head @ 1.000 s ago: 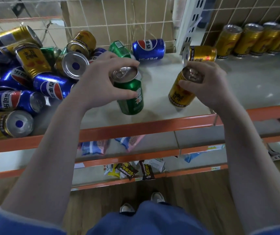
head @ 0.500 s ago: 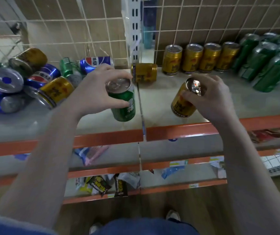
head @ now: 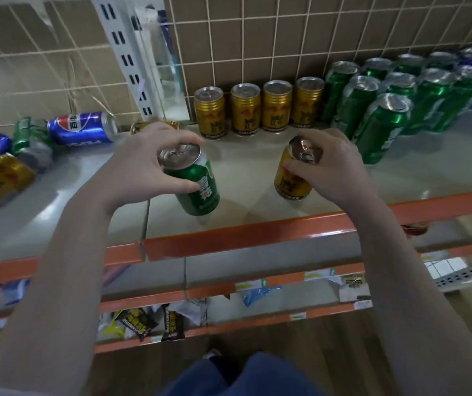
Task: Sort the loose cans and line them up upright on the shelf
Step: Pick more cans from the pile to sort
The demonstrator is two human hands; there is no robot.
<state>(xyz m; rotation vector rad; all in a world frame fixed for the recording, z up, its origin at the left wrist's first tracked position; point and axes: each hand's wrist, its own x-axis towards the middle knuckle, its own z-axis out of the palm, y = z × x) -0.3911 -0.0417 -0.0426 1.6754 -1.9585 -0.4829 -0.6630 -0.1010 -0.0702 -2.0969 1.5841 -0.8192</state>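
A grey shelf (head: 257, 155) with an orange edge runs along a wire grid wall. The left hand (head: 140, 164) curls its fingers round a green can (head: 197, 187) near the edge. The right hand (head: 334, 167) grips a gold can (head: 289, 181) beside it. Four gold cans (head: 259, 108) stand upright at the wall behind them. Loose cans (head: 82, 128) lie far to the left of the green can.

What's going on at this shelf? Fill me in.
A person is sorting cans on a shelf. The left hand grips a green can near its top, and the right hand holds a gold can the same way; both are over the shelf's front. Behind them stand four gold cans in a row, with upright green cans to their right. A jumble of loose cans lies on its side at the left.
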